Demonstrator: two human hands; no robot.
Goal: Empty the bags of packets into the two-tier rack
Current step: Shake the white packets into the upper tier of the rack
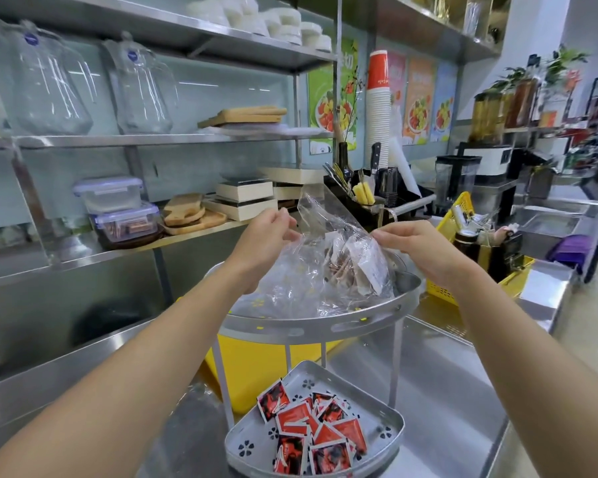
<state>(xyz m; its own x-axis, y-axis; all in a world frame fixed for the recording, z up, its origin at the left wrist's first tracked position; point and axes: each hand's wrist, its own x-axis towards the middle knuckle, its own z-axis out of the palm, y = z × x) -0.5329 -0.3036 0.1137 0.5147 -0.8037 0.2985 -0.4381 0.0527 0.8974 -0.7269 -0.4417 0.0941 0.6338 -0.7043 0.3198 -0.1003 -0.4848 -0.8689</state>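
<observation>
Two hands on one bag, single head view only. I've got the clear plastic bag (311,270) resting in the top tier (359,322) of the rack, its mouth pulled up and open between my hands. Left hand (263,243) pinches the bag's left edge, fingers closed on the film; right hand (425,250) pinches the right edge the same way, thumb and forefinger together on the plastic. Inside sit brownish and pale packets (353,267), bunched toward the right side of the bag. My read: bag is thin, soft, crinkly and slippery, no stiffness at all, so it'll collapse unless held by the rim or lifted from the bottom corners to tip. Packets look light and flat, should slide out easily, could spill over the shallow tier rim. Best hold for dumping is probably the closed bottom end, though I can't see that end clearly under the folds. Bottom tier (256,439) already has red and black packets (311,432) lying loose in it. Rack stands on the steel counter (446,391), yellow basket (477,274) just behind on the right.
</observation>
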